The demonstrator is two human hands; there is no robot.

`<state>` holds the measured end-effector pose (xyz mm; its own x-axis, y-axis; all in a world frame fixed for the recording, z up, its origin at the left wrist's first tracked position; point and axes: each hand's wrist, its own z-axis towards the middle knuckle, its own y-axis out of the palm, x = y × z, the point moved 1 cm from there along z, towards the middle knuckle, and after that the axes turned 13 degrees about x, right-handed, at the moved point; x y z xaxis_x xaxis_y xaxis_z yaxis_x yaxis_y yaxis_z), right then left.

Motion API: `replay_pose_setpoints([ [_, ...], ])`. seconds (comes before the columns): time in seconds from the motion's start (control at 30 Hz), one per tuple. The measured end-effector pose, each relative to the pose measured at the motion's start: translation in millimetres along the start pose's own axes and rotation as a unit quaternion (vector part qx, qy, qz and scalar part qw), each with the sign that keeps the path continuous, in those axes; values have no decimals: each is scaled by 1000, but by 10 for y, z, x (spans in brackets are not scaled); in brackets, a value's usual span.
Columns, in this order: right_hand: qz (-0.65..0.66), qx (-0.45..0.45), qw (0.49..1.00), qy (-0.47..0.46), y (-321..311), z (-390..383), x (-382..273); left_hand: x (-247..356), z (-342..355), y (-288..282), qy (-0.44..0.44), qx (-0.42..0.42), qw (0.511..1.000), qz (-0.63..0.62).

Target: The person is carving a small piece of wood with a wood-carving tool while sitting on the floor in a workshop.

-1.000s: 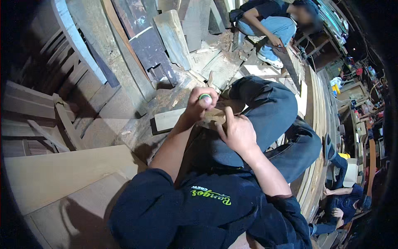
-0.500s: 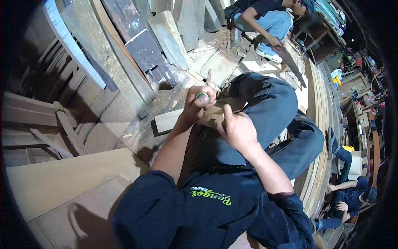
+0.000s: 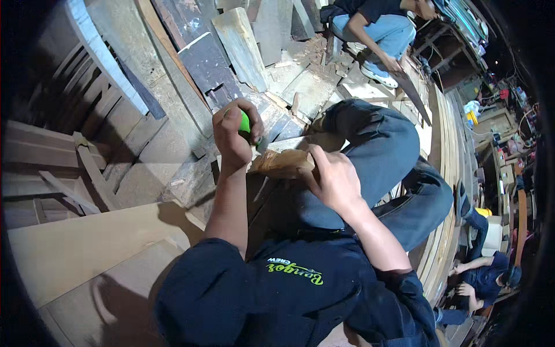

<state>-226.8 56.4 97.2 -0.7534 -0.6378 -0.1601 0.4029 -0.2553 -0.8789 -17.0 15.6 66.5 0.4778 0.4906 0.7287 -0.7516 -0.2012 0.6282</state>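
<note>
My left hand (image 3: 236, 130) is closed round the bright green handle of a tool (image 3: 245, 122); its working end is too small to make out clearly. My right hand (image 3: 336, 176) grips a small brown wooden piece (image 3: 280, 163) by its right end, with the index finger and thumb at that end. The piece sits over my lap, beside my dark jeans (image 3: 376, 150). Behind it a pale board (image 3: 292, 142) lies on the littered floor.
A co-worker (image 3: 376, 40) crouches at top right near a dark saw blade (image 3: 416, 101). Another person (image 3: 485, 283) sits at lower right. Stacked planks (image 3: 444, 133) run along the right, loose boards (image 3: 237, 46) stand ahead, and a wide pale board (image 3: 104, 243) is at lower left.
My left hand with the tool has moved left and slightly up, away from the wooden piece, showing more of the green handle. My right hand stays on the piece.
</note>
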Motion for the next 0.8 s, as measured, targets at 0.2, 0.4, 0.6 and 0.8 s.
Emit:
replay_pose_setpoints([
  [0.2, 13, -23, 1000, -13, -61, 521, 211, -77, 71, -219, 0, 69, 996, 58],
  [0.4, 101, -31, 989, -104, 141, 798, 582, -323, 97, -216, -52, 97, 993, 35],
  [0.6, 45, -36, 990, -126, 269, 660, 461, -581, 40, -139, -87, 196, 977, 10],
  [0.8, -2, -55, 996, -68, 417, 694, 593, -360, -5, 46, 76, 150, 986, 16],
])
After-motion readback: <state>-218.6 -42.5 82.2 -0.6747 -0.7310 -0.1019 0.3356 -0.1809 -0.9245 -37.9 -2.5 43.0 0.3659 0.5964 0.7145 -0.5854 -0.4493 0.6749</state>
